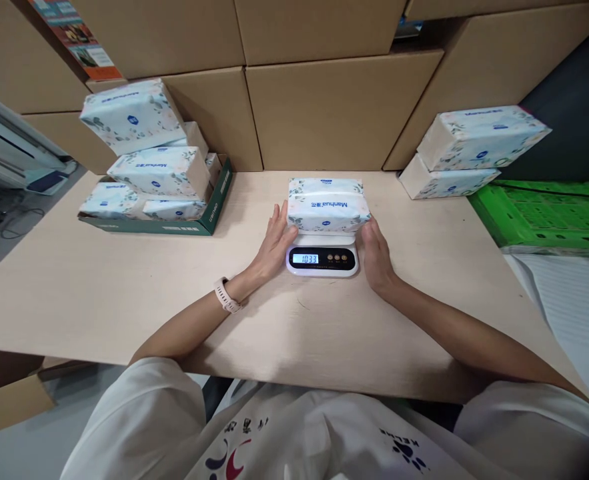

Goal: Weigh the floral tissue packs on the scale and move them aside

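A pack of tissues point(328, 212), white and pale blue with a leaf print and "Manhua" lettering, lies on a small white digital scale point(323, 271). The lit display reads what looks like 103.3. Along the pack's left side, my left hand point(275, 241) is open, fingers stretched out and thumb near the front corner. At the opposite side my right hand point(377, 257) is open too, its fingertips at the pack's right edge. Both hands flank the pack; how firmly they touch it I cannot tell. The pack covers most of the weighing plate.
More tissue packs point(157, 170) are piled in a green tray point(219, 200) on the table's left. Two stacked packs point(479, 140) stand at the back right, near a green plastic crate point(549, 213). Cardboard boxes point(334, 113) form a wall behind the wooden table point(99, 287).
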A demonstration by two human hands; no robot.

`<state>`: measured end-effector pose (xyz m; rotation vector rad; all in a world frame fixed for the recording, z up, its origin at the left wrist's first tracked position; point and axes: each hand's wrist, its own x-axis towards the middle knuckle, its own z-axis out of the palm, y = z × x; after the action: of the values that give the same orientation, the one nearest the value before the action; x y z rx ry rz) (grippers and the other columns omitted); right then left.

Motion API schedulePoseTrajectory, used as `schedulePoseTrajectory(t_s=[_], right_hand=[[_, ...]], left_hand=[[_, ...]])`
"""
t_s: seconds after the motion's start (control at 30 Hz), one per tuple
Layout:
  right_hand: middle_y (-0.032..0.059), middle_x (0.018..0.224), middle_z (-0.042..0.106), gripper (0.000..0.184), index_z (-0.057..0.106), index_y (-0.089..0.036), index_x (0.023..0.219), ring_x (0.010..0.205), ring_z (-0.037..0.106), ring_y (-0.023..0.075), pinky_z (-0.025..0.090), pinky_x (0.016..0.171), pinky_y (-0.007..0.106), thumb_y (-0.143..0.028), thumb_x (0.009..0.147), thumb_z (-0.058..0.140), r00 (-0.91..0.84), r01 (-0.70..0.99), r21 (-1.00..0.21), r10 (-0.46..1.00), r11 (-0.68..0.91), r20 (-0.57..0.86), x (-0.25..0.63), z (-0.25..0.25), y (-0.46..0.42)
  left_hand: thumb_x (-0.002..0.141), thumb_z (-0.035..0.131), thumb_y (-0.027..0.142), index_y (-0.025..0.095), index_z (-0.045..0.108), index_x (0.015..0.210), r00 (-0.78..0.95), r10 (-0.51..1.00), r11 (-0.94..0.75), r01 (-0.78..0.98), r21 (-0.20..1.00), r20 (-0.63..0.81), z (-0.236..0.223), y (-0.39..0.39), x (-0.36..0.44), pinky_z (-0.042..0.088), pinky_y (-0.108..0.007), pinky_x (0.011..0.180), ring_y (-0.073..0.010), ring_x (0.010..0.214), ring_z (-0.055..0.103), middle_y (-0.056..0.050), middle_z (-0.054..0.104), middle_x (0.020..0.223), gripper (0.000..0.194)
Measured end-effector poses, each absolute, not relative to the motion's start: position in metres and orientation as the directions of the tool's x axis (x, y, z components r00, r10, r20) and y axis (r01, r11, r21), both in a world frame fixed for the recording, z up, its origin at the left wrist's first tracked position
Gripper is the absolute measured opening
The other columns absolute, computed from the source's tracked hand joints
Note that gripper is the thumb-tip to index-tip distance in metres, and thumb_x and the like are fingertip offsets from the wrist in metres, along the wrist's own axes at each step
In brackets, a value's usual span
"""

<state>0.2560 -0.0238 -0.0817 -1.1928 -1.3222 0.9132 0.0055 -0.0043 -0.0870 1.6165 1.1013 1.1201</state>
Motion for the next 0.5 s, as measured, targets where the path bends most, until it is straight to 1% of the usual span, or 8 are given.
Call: schedulePoseTrajectory(t_s=[0.07,0.13,0.2,0.27,0.33,0.4,0.43,0.5], right_hand=[[0.0066,0.159,0.075,0.075,0.071,-0.035,0.15,0.162,0.06,0.0343,0.048,0.138,0.058,-0.089,0.102,0.052,0.073,0.121,-0.967,0.969,0.226,0.236,0.253,-0.079,-0.033],[0.0059,0.173,0.065,0.075,0.063,-0.037,0.161,0.169,0.053,0.0338,0.044,0.143,0.059,-0.084,0.104,0.056,0.058,0.123,-0.952,0.956,0.28,0.288,0.252,-0.081,-0.044],[0.003,0.186,0.051,0.077,0.052,-0.04,0.172,0.177,0.043,0.0334,0.034,0.149,0.061,-0.078,0.105,0.059,-0.022,0.139,-0.916,0.926,0.377,0.378,0.252,-0.085,-0.055],[-0.0009,0.193,0.037,0.079,0.041,-0.043,0.179,0.181,0.034,0.0334,0.028,0.151,0.062,-0.071,0.107,0.06,-0.165,0.153,-0.861,0.871,0.486,0.462,0.251,-0.087,-0.066],[-0.0038,0.196,0.029,0.081,0.032,-0.046,0.183,0.183,0.029,0.0339,0.028,0.151,0.064,-0.064,0.109,0.06,-0.305,0.149,-0.799,0.796,0.582,0.523,0.247,-0.083,-0.073],[-0.0056,0.197,0.024,0.083,0.025,-0.048,0.185,0.183,0.028,0.034,0.028,0.151,0.064,-0.06,0.11,0.059,-0.404,0.121,-0.75,0.723,0.65,0.561,0.236,-0.068,-0.073],[-0.006,0.198,0.022,0.084,0.023,-0.048,0.185,0.184,0.027,0.0336,0.027,0.152,0.064,-0.061,0.111,0.058,-0.444,0.102,-0.73,0.688,0.676,0.574,0.226,-0.058,-0.069],[-0.0059,0.198,0.019,0.085,0.022,-0.045,0.186,0.186,0.02,0.0317,0.021,0.153,0.062,-0.069,0.111,0.053,-0.508,0.072,-0.701,0.631,0.71,0.586,0.198,-0.031,-0.054]], left_hand=[[0.096,0.067,0.091,0.038,0.063,0.164,0.162,0.961,-0.248,0.133,0.96,0.225,-0.066,-0.015,0.008,0.004,-0.056,0.154,-0.0405,0.186,0.007,-0.001,0.044,0.189,0.086],[0.096,0.067,0.09,0.04,0.061,0.163,0.096,0.969,-0.231,0.03,0.972,0.228,-0.045,-0.024,0.006,0.024,-0.062,0.15,-0.0416,0.183,0.025,-0.002,0.049,0.186,0.083],[0.096,0.069,0.089,0.04,0.061,0.158,0.036,0.985,-0.164,-0.066,0.984,0.167,-0.026,-0.03,0.0,0.047,-0.064,0.138,-0.0431,0.173,0.045,-0.003,0.06,0.177,0.078],[0.094,0.076,0.083,0.038,0.063,0.149,-0.016,0.996,-0.094,-0.115,0.989,0.092,-0.011,-0.031,-0.008,0.06,-0.062,0.126,-0.0437,0.163,0.058,-0.004,0.069,0.164,0.072],[0.091,0.086,0.071,0.033,0.067,0.138,-0.083,0.994,-0.084,-0.149,0.985,0.072,0.005,-0.031,-0.016,0.065,-0.057,0.121,-0.0424,0.158,0.063,-0.005,0.076,0.151,0.064],[0.09,0.09,0.056,0.028,0.07,0.127,-0.182,0.977,-0.146,-0.22,0.965,0.106,0.024,-0.03,-0.024,0.066,-0.05,0.12,-0.0384,0.157,0.064,-0.005,0.081,0.138,0.051],[0.093,0.087,0.051,0.026,0.07,0.121,-0.239,0.962,-0.196,-0.266,0.944,0.133,0.035,-0.029,-0.028,0.066,-0.045,0.121,-0.0351,0.158,0.063,-0.003,0.082,0.133,0.041],[0.106,0.071,0.045,0.025,0.071,0.112,-0.331,0.923,-0.31,-0.343,0.887,0.195,0.061,-0.026,-0.04,0.064,-0.036,0.122,-0.0271,0.159,0.062,0.001,0.083,0.129,0.021]])
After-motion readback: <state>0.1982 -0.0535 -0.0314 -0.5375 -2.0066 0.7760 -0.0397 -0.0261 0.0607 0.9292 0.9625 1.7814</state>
